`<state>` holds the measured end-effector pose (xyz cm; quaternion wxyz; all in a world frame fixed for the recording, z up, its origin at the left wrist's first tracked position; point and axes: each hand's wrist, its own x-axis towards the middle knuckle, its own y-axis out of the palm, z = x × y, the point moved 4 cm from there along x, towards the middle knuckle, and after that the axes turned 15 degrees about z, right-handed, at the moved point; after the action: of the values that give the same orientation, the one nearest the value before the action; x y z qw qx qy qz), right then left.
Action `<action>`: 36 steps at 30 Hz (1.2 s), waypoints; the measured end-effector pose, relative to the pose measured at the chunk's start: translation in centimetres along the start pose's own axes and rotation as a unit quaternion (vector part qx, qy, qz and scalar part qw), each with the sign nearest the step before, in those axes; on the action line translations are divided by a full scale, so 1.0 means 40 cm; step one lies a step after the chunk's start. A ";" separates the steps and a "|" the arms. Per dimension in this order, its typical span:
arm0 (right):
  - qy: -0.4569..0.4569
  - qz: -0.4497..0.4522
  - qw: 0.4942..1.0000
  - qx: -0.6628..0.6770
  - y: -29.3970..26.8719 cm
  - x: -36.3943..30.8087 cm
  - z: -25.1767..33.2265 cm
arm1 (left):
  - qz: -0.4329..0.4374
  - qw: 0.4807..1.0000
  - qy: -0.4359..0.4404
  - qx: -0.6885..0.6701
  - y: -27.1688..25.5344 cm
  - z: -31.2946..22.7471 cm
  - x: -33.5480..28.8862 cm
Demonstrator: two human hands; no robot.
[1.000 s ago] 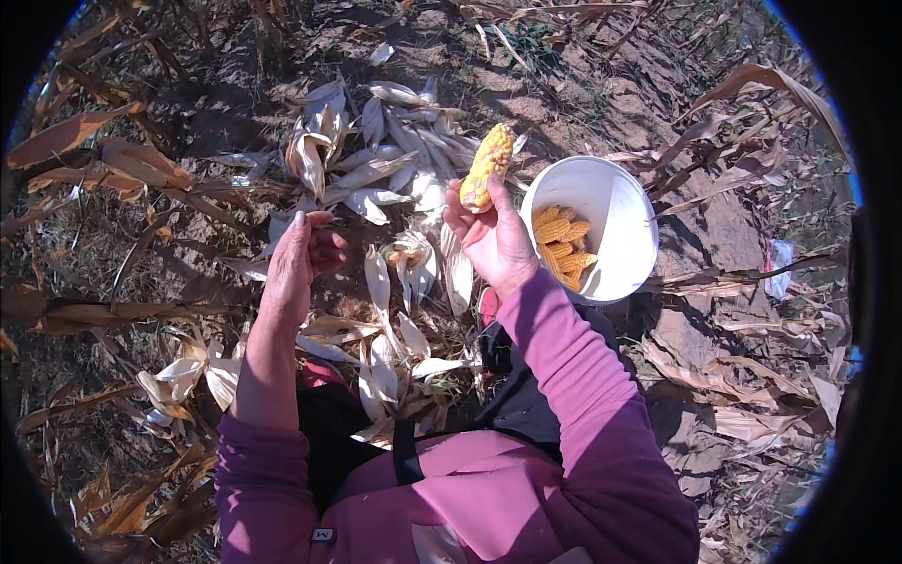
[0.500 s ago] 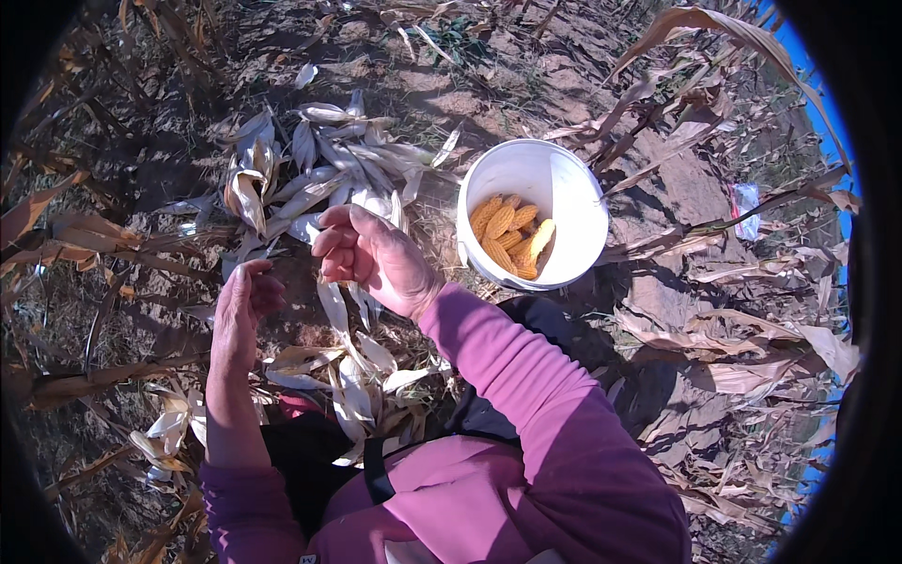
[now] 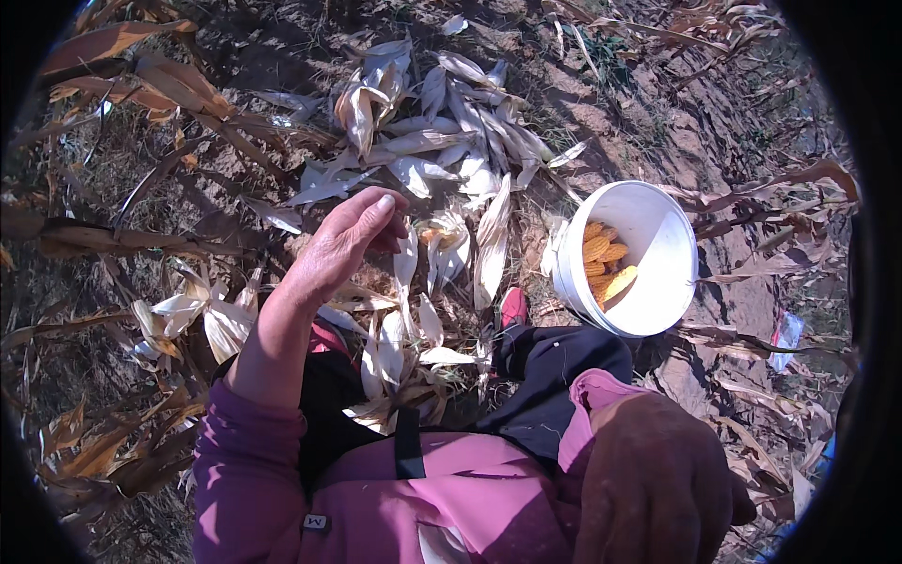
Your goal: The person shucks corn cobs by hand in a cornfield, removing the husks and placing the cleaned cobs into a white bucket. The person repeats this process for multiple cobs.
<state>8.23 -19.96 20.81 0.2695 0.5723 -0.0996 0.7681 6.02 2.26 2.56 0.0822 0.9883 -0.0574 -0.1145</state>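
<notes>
My left hand [image 3: 362,230] hovers over the pale corn husks [image 3: 451,240], its bare forearm rising from a pushed-up pink sleeve. Its thumb lies along curled fingers; whatever is inside the curl, if anything, is hidden. Close to the camera at the lower right is my right hand [image 3: 658,479], back upward and in shadow. Its fingers point down toward the picture's lower edge and their tips do not show, so its grip cannot be judged. A white bucket [image 3: 669,254] stands beyond my right knee, tilted in view, with several husked orange-yellow corn cobs [image 3: 606,252] inside.
A larger heap of dry husks [image 3: 470,117] lies ahead on the soil. Dry corn stalks [image 3: 141,242] reach in from the left, and more dry leaves [image 3: 780,188] from the right. A red shoe [image 3: 514,307] shows near the bucket. A clear plastic wrapper [image 3: 787,340] lies far right.
My right hand has left the husks and drawn back to the lower right, near the camera. The view has shifted, so the bucket and husks appear further right; my left hand stays over the husks.
</notes>
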 end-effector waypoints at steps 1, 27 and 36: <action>0.010 -0.035 0.999 -0.004 0.019 -0.002 0.005 | 0.000 1.000 -0.002 -0.001 -0.001 0.001 0.000; 0.516 -0.675 0.401 -0.341 -0.448 -1.038 -0.206 | -0.002 0.999 0.020 -0.037 -0.045 -0.044 -0.095; 0.673 -0.529 0.279 -0.435 -0.608 -1.348 -0.402 | -0.031 0.992 -0.005 -0.123 -0.093 -0.014 -0.205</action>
<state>18.56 -8.39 -38.51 0.7973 -0.4219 0.1220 0.4141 -1.41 7.07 4.22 0.1988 0.9716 -0.0125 -0.1281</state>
